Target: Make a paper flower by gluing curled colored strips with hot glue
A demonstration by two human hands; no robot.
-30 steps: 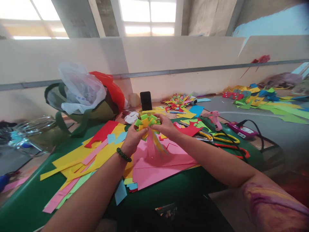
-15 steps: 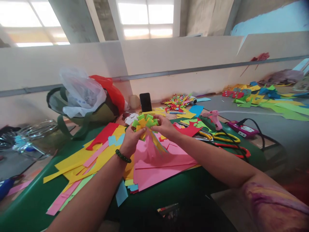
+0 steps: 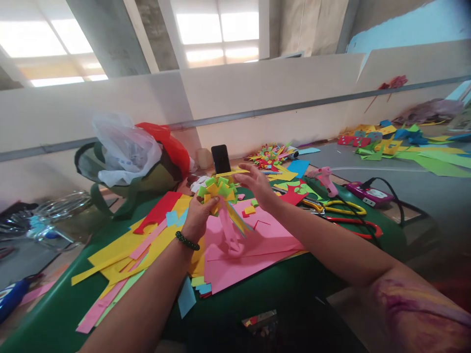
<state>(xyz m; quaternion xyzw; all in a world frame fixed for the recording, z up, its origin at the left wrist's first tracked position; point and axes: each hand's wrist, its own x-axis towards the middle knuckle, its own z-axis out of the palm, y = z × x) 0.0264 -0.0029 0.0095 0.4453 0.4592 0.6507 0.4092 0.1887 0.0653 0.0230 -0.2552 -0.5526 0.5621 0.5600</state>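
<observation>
A flower-like bunch of green and yellow looped strips [image 3: 218,189] is held in my left hand [image 3: 199,212], thumb pressed on its near side. Long pink, yellow and blue strips [image 3: 228,228] hang from it over the pink sheet [image 3: 253,255]. Just right of the bunch, my right hand [image 3: 257,185] is raised with fingers apart and nothing seen in it. A thin yellow strip [image 3: 230,173] lies behind, close to its fingertips. Small yellow and red pieces [image 3: 249,211] sit on the pink sheet below that hand.
A phone [image 3: 221,159] leans upright at the back. Right are a pink glue gun [image 3: 326,180], yellow-handled scissors [image 3: 346,208] and a purple power strip [image 3: 370,195]. Yellow sheets [image 3: 117,260] spread left, near a green bag [image 3: 147,174]. A multicoloured strip pompom [image 3: 272,156] lies behind.
My right hand has let go of the green and yellow bunch and moved slightly right and up, fingers opening. My left hand keeps hold of the bunch, shifted a little left.
</observation>
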